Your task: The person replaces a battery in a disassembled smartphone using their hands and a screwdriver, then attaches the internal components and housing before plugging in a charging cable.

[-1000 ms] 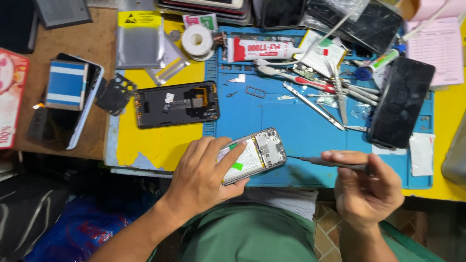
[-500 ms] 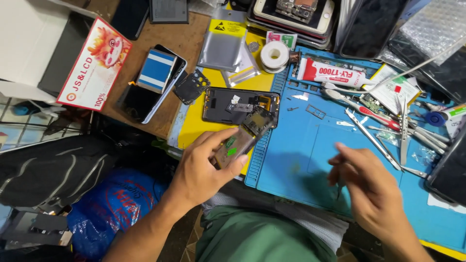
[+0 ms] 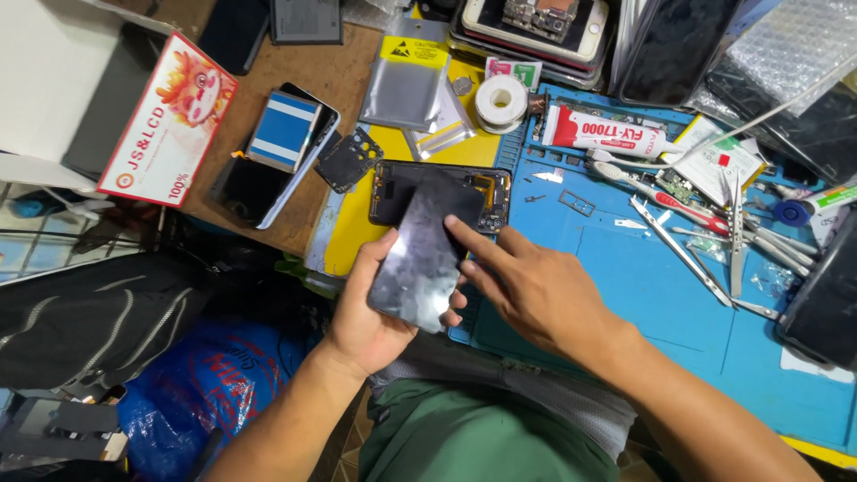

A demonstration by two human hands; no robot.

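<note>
A blue mat [image 3: 678, 295] covers the surface, with tweezers [image 3: 683, 253] and a red-handled toothbrush [image 3: 656, 190] lying on it. A white glue tube [image 3: 611, 132] lies beside a roll of tape [image 3: 501, 103]. An opened phone body [image 3: 486, 192] rests on yellow sheet [image 3: 357, 232].

My left hand [image 3: 379, 312] holds a phone [image 3: 421, 259] with its dark glossy screen up, tilted, my right hand [image 3: 536, 290] fingertip touching its upper edge. Red and white flat box [image 3: 168, 120] leans at far left. Blue-white striped small pack [image 3: 283, 130] lies on a dark phone screen [image 3: 254, 183] on the wood. Silver antistatic bag [image 3: 403, 80] with yellow label at top centre. White glue tube [image 3: 610, 134] with red label on the blue mat [image 3: 661, 295]. Black screens [image 3: 674, 45] stacked top right; another dark screen [image 3: 826, 295] at right edge. Bubble-wrap pouch [image 3: 790, 45] in the corner.
</note>
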